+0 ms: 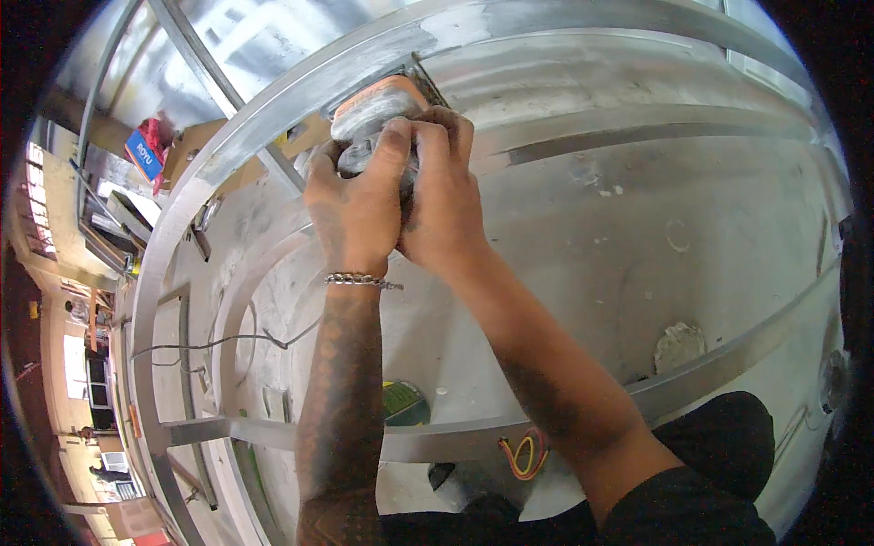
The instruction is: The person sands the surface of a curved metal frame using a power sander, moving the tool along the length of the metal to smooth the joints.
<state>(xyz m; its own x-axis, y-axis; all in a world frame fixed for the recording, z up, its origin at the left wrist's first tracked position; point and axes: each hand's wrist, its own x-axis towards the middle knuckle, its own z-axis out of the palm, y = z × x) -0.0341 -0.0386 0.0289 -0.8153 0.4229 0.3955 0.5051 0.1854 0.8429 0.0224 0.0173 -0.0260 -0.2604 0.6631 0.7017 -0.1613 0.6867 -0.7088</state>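
Note:
A dusty orange and grey power sander (382,102) is gripped from both sides. It sits against the inner side of a curved metal bar (473,27), which belongs to a large rounded frame. My left hand (360,205), with a chain bracelet (355,280) at the wrist, is closed around the sander's near end. Pressed close beside it, my right hand (446,205) has its fingers bent over the right side of the tool. Both palms hide much of the sander's body. A dark cord (228,343) runs leftward from near my left forearm across the frame.
Another metal bar (473,443) of the frame crosses in front of me. Beyond it lie a green round lid or can (403,403) and a whitish round piece (680,348). A loop of yellow and red cord (525,455) is near my legs. A blue box (144,155) stands far left.

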